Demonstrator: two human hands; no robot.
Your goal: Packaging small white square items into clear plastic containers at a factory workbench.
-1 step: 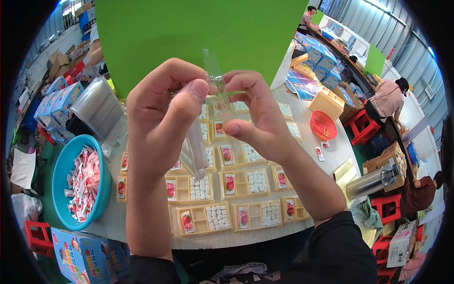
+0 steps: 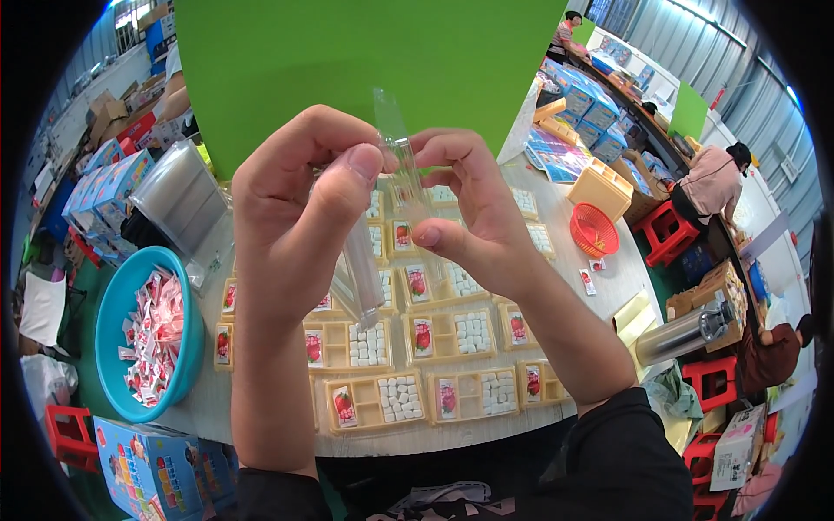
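Up above the table, my left hand (image 2: 300, 204) pinches clear plastic pieces between thumb and bent fingers. One long clear strip hangs below its palm, over the trays. My right hand (image 2: 478, 213) curls around the side of the upper clear plastic piece (image 2: 402, 169), its thumb low and its fingertips near the top. The exact shape of this see-through plastic is hard to make out. Beneath both hands lie rows of cream trays (image 2: 369, 415), each with a strawberry-printed sachet (image 2: 344, 406) at one end and small white marshmallow-like pieces (image 2: 400, 398) at the other.
A turquoise basin (image 2: 193, 347) of small sachets stands at the left, near a stack of clear plastic sheets (image 2: 181, 193). To the right are a red basket (image 2: 594, 230), stacked cream trays (image 2: 601, 191) and a metal cylinder (image 2: 682, 334). A green panel (image 2: 365, 52) rises behind.
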